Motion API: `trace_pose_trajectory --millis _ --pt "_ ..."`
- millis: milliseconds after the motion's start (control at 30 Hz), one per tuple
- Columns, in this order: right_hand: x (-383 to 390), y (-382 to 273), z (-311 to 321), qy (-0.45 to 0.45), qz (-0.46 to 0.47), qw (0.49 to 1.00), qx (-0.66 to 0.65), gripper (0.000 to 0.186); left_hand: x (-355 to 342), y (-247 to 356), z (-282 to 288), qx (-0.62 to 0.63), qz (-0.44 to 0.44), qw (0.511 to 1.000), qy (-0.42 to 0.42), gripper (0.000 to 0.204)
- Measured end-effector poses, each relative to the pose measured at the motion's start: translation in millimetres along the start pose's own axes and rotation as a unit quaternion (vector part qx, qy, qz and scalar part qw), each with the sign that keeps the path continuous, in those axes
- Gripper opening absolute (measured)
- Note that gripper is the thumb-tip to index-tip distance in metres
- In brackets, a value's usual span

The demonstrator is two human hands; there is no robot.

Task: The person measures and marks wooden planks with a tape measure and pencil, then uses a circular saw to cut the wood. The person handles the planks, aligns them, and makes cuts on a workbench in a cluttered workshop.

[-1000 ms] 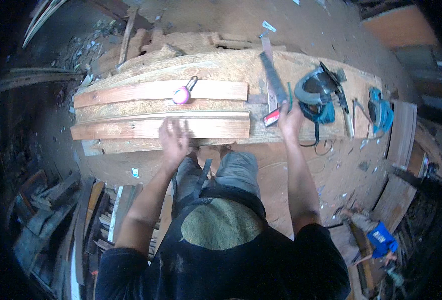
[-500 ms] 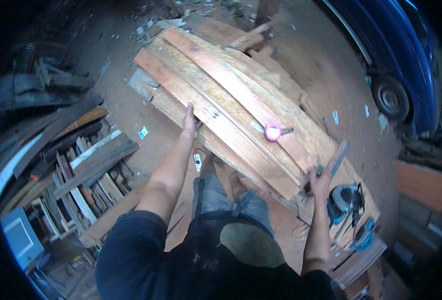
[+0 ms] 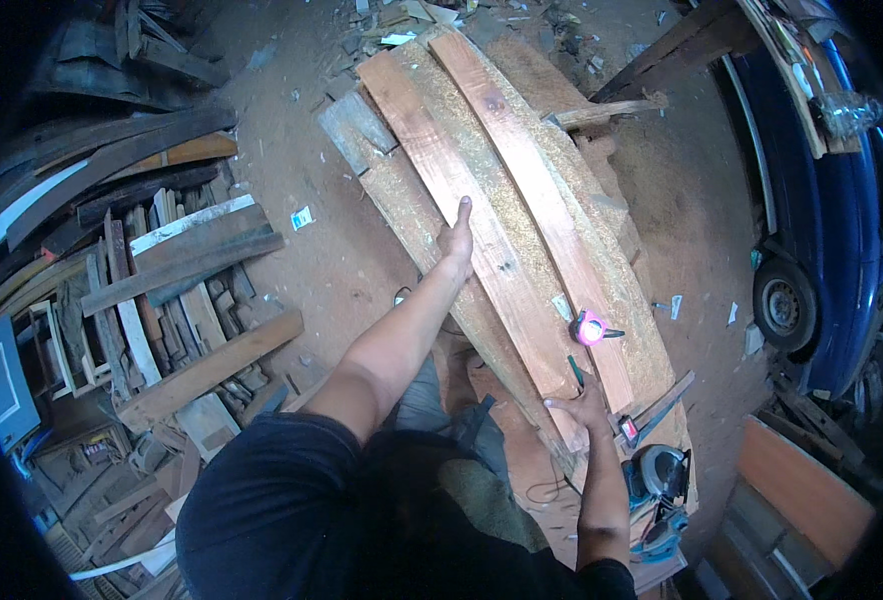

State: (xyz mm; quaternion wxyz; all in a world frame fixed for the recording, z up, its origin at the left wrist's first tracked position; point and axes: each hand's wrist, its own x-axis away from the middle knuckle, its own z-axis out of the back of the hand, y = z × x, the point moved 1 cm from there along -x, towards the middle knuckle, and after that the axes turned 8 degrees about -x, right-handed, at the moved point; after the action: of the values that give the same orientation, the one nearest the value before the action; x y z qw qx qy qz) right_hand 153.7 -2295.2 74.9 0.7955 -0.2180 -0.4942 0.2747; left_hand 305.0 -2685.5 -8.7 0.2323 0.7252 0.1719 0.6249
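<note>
A long reddish wooden plank [image 3: 432,160] lies on the dusty workbench [image 3: 402,215]. My left hand [image 3: 457,243] grips its near edge, thumb on top and fingers partly hidden. Close to the plank's lower end, my right hand [image 3: 586,406] is closed around a thin dark green stick, probably a pencil [image 3: 575,370], and rests on the wood. A second plank [image 3: 522,160] runs alongside, farther right. On it sits a round pink tape measure [image 3: 590,328]. Just right of my right hand lies a try square [image 3: 662,405], beside a small pink and black object [image 3: 630,428].
Teal power tools, one a circular saw [image 3: 657,475], stand at the bench's near right end. Scrap timber [image 3: 182,270] is piled on the left floor. A blue vehicle [image 3: 832,300] is at right, near an orange-brown board [image 3: 807,490]. A dark post [image 3: 672,55] leans in at the top.
My right hand has let go of the try square and now holds the green stick over the plank's end. My left hand stays on the plank's edge. The whole view has turned and shifted.
</note>
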Motion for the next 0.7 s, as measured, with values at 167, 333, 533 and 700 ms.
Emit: trace_pose_trajectory --millis 167,333,533,700 --pt "-5 -22 12 -0.096 -0.117 0.978 -0.143 0.108 -25 -8 -4 -0.032 -0.006 0.994 0.104 0.115" --pt "-5 -37 10 -0.092 -0.120 0.979 -0.133 0.110 -25 -3 7 0.064 0.009 0.998 0.023 0.103" --pt "-6 -2 11 -0.075 -0.142 0.978 -0.135 0.113 2 19 32 0.027 0.003 0.994 -0.102 0.080" --pt "0 17 7 -0.060 -0.155 0.978 -0.124 0.106 19 7 62 -0.004 -0.030 0.994 -0.100 0.080"
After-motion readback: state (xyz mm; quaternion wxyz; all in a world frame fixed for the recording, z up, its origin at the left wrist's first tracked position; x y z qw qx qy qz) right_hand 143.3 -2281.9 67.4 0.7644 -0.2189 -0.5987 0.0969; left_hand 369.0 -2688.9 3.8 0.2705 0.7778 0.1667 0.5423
